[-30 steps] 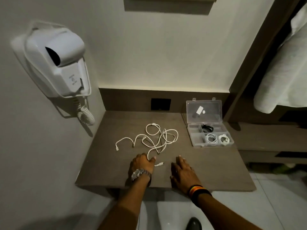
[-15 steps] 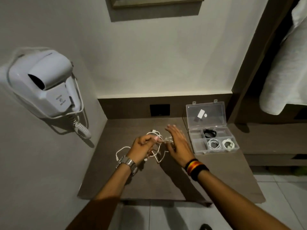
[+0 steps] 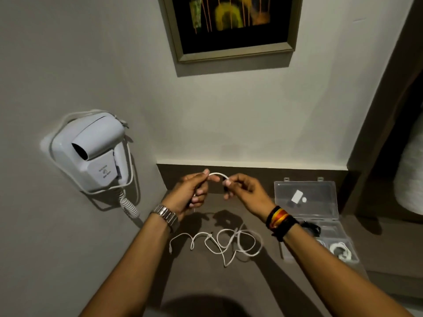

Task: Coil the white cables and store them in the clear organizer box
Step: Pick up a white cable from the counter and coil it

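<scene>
Both hands raised above the brown shelf (image 3: 263, 287), out in front of the wall. Left hand (image 3: 187, 194) is closed round a white cable (image 3: 218, 174): thumb and forefinger pinch it at the top, the other fingers curl in below. Right hand (image 3: 246, 193) pinches the same cable between thumb and forefinger, remaining fingers loosely bent. A short arc of the cable bridges the gap between the two pinches, bowing upward; it touches the fingertips on both sides. Whether more of this cable runs down through the left palm cannot be told.

Loose white cables (image 3: 229, 244) lie in a tangle on the shelf, below the hands and left of the clear organizer box (image 3: 306, 197), not touching either hand. One end trails off leftward, away from the box.

The box sits on the shelf to the right of the hands, lid open and leaning back. In its front compartments, one coiled white cable (image 3: 341, 250) is visible; a dark item (image 3: 312, 227) sits in a rear compartment, partly hidden behind the right wrist. Small white pieces show through the lid.

Silver watch (image 3: 166, 213) on the left wrist, striped bands (image 3: 279, 218) on the right. Wall-mounted hair dryer (image 3: 91, 152) far left of the box; framed picture (image 3: 231, 26) above it on the wall.
</scene>
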The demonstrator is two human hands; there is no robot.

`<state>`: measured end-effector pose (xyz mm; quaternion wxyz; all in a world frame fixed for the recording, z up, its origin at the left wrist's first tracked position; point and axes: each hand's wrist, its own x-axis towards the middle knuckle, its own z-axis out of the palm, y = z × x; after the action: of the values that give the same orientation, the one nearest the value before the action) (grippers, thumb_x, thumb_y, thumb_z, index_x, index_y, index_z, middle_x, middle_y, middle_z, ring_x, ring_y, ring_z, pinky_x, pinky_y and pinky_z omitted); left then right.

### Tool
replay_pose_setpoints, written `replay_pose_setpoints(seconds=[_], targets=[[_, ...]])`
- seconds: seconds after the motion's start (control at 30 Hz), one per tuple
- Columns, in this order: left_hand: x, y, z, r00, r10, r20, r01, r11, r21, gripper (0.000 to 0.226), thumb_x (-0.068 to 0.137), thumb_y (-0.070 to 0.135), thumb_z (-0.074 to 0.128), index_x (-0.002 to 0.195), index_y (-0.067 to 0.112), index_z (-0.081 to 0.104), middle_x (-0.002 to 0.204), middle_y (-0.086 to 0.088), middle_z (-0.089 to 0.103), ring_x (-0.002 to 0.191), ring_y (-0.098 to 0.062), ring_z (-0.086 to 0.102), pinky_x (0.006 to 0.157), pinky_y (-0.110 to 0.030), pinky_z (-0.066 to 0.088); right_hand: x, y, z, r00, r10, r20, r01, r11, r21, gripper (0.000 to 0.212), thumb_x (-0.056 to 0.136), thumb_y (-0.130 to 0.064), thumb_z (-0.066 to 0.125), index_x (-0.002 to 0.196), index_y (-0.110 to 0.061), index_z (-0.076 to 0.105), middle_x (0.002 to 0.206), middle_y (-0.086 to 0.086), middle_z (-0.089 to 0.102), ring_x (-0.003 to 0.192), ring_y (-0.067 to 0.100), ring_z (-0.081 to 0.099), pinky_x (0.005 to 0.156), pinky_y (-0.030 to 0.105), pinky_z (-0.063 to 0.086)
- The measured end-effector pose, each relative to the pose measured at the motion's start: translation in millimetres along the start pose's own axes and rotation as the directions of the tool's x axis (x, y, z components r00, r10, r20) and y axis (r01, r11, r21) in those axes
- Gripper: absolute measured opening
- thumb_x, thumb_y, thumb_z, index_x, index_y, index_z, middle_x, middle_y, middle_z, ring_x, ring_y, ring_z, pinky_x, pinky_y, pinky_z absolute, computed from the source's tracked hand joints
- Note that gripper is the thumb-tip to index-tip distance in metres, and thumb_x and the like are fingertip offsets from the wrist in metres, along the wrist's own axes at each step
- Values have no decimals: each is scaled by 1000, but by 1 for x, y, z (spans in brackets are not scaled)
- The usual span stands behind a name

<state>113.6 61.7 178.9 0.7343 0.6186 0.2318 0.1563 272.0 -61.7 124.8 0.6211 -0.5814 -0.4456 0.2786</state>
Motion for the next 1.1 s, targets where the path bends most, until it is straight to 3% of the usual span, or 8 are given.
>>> replay_pose_setpoints(seconds=[0.1, 0.23, 0.37, 0.5, 0.6, 0.77, 0.9, 1.1], targets=[[-3, -2, -14, 994, -29, -105, 42, 992, 119, 33, 99, 39, 55, 80, 17, 69, 51, 7, 35, 37, -5, 29, 38, -16, 22, 12, -4, -19, 984, 56, -172, -56, 998, 6, 12, 97, -15, 66, 90, -17, 75, 78, 2, 71, 56, 2, 63, 57, 24, 52], [-6, -2, -15, 1000, -11, 19, 16, 959, -283, 21, 98, 29, 55, 96, 11, 64, 63, 4, 52, 41, -4, 46, 39, -16, 36, 11, -5, -4, 976, 57, -212, -100, 975, -199, 17, 94, -22, 72, 96, -9, 81, 88, 9, 80, 78, 11, 69, 76, 30, 54], [11, 19, -12, 971, 192, -143, -239, 808, -538, 23, 105, 9, 42, 116, -1, 59, 129, -23, 66, 120, -31, 66, 101, -43, 53, -13, -19, 20, 977, 138, 163, -23, 825, -565, 32, 101, -40, 56, 100, -16, 77, 67, -5, 65, 60, 2, 57, 70, 31, 54], [16, 25, -15, 893, 361, -269, -365, 930, 35, 30, 105, 9, 45, 123, -9, 61, 132, -16, 66, 127, -26, 61, 112, -45, 45, -25, -61, 12, 957, 49, 285, 148, 761, -631, 26, 101, -38, 56, 122, -36, 71, 83, -26, 73, 78, -10, 66, 73, 11, 50], [8, 16, -12, 898, 440, 10, -373, 748, 549, 27, 105, 18, 47, 109, 8, 73, 112, -9, 76, 110, -20, 69, 105, -42, 49, -3, -98, -4, 960, -195, 201, 278, 743, -608, 18, 97, -40, 62, 105, -34, 77, 92, -15, 79, 82, -6, 71, 76, 14, 53], [-2, 23, 4, 943, 288, 165, -300, 952, 51, 32, 106, 23, 39, 103, 11, 69, 88, -12, 77, 92, -30, 76, 88, -33, 56, 43, -95, -17, 952, -253, -172, 151, 877, -455, 14, 86, -30, 79, 87, -16, 83, 77, -7, 77, 67, 0, 67, 67, 19, 51], [10, 40, -1, 949, 316, 14, -290, 886, -361, 25, 106, 15, 41, 106, 3, 63, 107, -22, 76, 110, -37, 71, 93, -41, 58, 25, -54, 6, 996, -41, 74, 74, 857, -510, 30, 99, -27, 63, 77, -10, 74, 66, 7, 72, 59, 6, 62, 69, 33, 51], [14, 39, -21, 850, 501, -165, -442, 847, 296, 26, 107, 20, 42, 100, 18, 67, 121, -5, 75, 117, -16, 67, 107, -36, 50, 14, -90, 15, 892, 163, 421, 171, 742, -648, 30, 101, -29, 56, 89, -7, 72, 76, 13, 74, 63, 11, 61, 73, 35, 54]])
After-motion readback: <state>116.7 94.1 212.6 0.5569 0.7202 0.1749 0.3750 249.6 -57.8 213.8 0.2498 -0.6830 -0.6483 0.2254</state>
